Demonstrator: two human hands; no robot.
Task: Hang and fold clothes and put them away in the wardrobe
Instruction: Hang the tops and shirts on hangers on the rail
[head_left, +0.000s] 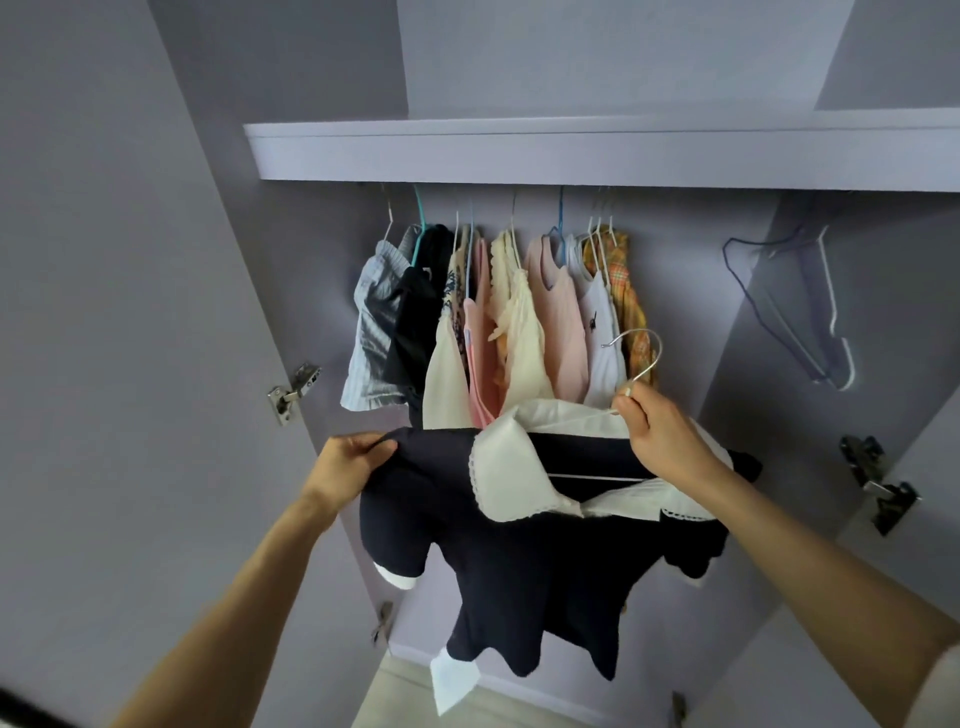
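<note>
- Right hand (649, 426) pinches the hanger (636, 358) at its neck; left hand (353, 460) grips the dark top's (519, 561) shoulder, below the wardrobe's hanging clothes (498, 317).
- Best hooked right of them, shoulder kept level.

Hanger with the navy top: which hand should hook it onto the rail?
Right. The right hand already pinches the hanger at its hook, below the rail's free stretch. The left hand only holds the navy top by its shoulder.

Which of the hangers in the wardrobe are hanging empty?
The bare hangers on the far right, apart from the row of clothes; the rest each carry a garment.
</note>
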